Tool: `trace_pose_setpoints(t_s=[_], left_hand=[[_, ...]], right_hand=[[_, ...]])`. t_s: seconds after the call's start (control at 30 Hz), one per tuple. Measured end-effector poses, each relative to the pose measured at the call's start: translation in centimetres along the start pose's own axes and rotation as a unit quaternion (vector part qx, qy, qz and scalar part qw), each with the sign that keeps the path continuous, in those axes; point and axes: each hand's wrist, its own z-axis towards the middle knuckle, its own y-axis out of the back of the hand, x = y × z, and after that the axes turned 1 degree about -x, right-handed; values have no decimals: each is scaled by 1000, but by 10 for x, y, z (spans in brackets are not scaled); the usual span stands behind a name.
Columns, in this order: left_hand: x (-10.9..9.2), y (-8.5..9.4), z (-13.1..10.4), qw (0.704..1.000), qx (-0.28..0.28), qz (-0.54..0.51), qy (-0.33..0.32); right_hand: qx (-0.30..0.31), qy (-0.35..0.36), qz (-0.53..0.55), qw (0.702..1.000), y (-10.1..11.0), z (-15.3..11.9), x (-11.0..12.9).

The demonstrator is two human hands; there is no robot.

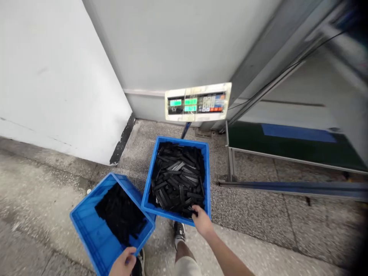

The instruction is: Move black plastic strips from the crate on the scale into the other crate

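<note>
Two blue plastic crates hold black flat strips. The far crate (151, 180) is heaped with the strips (178, 176) and stands in front of a scale display (197, 102) with green lit readouts. My right hand (202, 221) reaches into its near right corner, fingers on the strips by the rim. The near crate (86, 226) is tilted and holds a smaller pile of black strips (120, 212). My left hand (124, 263) grips its near rim at the bottom of the view.
A white wall (51, 76) and a grey panel (178, 42) rise behind the crates. A low metal-framed platform (287, 161) with a green and blue surface lies to the right. My shoe (179, 231) and knee show below on the speckled floor (258, 214).
</note>
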Motion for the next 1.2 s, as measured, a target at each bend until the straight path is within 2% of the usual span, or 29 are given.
trace_pose_setpoints(t_s=[0.1, 0.17, 0.23, 0.27, 0.33, 0.4, 0.5, 0.57, 0.63, 0.7, 0.87, 0.97, 1.07, 1.1, 1.2], left_hand=[[-22, -49, 33, 995, 83, -40, -26], [-52, -71, 55, 991, 119, -59, -28], [-91, -86, 91, 987, 126, -81, -51], [-112, -92, 115, 989, 109, -82, -64], [-147, -103, 172, 995, 50, -77, -45], [-172, -114, 232, 999, -15, -51, -1], [-188, -127, 299, 996, -52, -5, 69], [-191, -132, 322, 995, -52, 12, 83], [-194, -132, 330, 995, -49, 21, 88], [-202, -132, 326, 995, -40, 27, 82], [-243, -149, 300, 999, 5, 30, -16], [-263, -162, 288, 998, 14, 13, -64], [-262, -165, 288, 994, -5, 18, -110], [-257, -163, 291, 994, -18, 32, -105], [-237, -157, 307, 997, -29, 72, -10]], right_hand=[[-30, -21, -24, 999, 9, 73, 5], [-55, -71, -36, 995, 9, 107, 9], [-76, -123, -47, 988, 3, 133, 12], [-86, -137, -55, 985, -1, 143, 13], [-108, -148, -61, 981, -9, 160, 15], [-118, -165, -36, 978, -16, 177, 18], [-99, -225, 21, 969, -20, 201, 22], [-77, -240, 39, 967, -20, 214, 23], [-63, -229, 53, 970, -22, 223, 24], [-56, -214, 63, 973, -26, 227, 27], [-51, -195, 96, 975, -36, 220, 43], [-33, -167, 116, 978, -32, 213, 41], [-42, -127, 97, 986, -23, 212, 20], [-55, -124, 85, 987, -20, 213, 10], [-83, -129, 88, 984, -20, 222, -13]])
